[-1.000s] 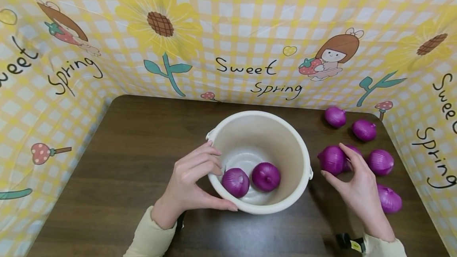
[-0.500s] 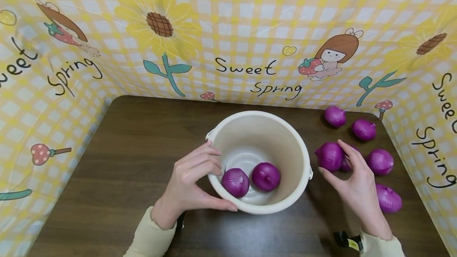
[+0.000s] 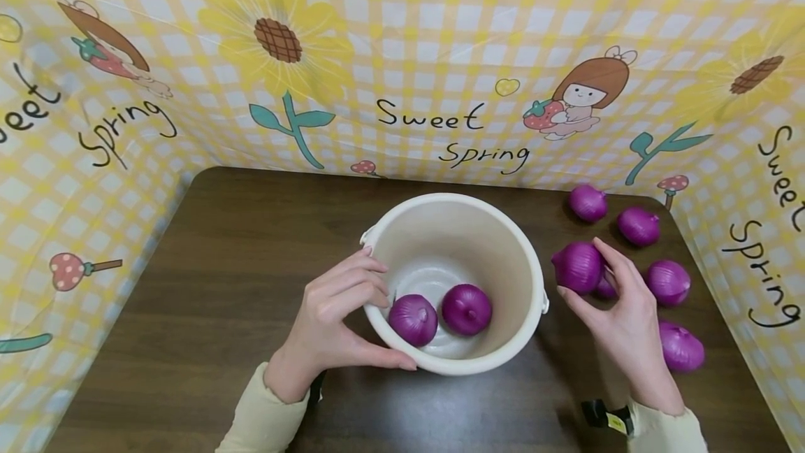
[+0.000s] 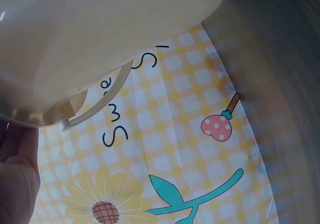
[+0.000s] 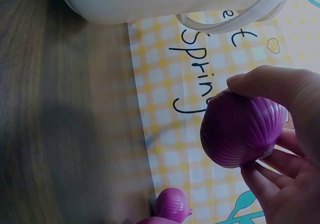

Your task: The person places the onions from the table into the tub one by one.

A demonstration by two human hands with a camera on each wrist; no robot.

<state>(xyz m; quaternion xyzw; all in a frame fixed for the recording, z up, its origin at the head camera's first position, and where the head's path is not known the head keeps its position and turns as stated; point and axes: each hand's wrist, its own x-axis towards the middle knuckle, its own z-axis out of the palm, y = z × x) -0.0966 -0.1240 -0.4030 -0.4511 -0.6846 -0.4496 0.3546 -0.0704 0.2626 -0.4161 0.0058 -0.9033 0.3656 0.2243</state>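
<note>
A cream bucket (image 3: 533,243) stands upright on the table with two purple onions, a left one (image 3: 413,320) and a right one (image 3: 467,310), on its bottom. My left hand (image 3: 339,317) grips the bucket's rim at the near left, thumb along the front and fingers over the left side. To the right of the bucket, my right hand (image 3: 629,327) holds a purple onion (image 3: 577,268) between thumb and fingers. The right wrist view shows this onion (image 5: 242,129) off the table. Another onion (image 3: 606,286) is partly hidden behind the held one.
Several more purple onions lie on the right of the table, among them a back one (image 3: 588,203), a right one (image 3: 668,282) and a near one (image 3: 682,347). A yellow checked cloth (image 3: 428,54) stands round the dark wooden table (image 3: 251,243) at the back and sides.
My right hand has lifted the onion slightly and moved it a little to the left, toward the bucket. The left hand keeps its grip on the rim.
</note>
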